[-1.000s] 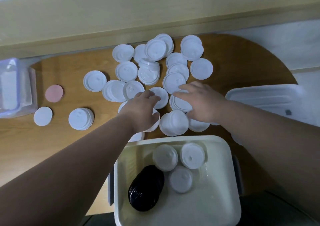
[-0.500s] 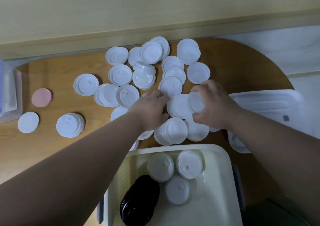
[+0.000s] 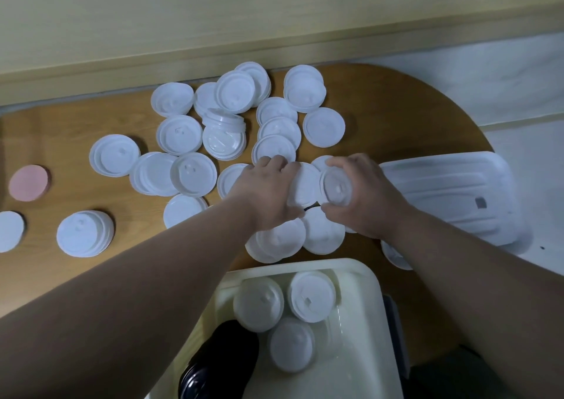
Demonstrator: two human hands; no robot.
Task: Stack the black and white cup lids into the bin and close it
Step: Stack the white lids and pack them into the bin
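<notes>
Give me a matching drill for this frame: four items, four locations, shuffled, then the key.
Items:
1. black lids
2. pink disc
3. bin cover
4. right hand

Locations:
A. flat on the table's right end, beyond the right hand
B. far left on the table, apart from the white lids
C. inside the bin, near-left corner
D. closed on a white lid over the middle pile

Pairs: 1-C, 2-B, 3-A, 4-D
</notes>
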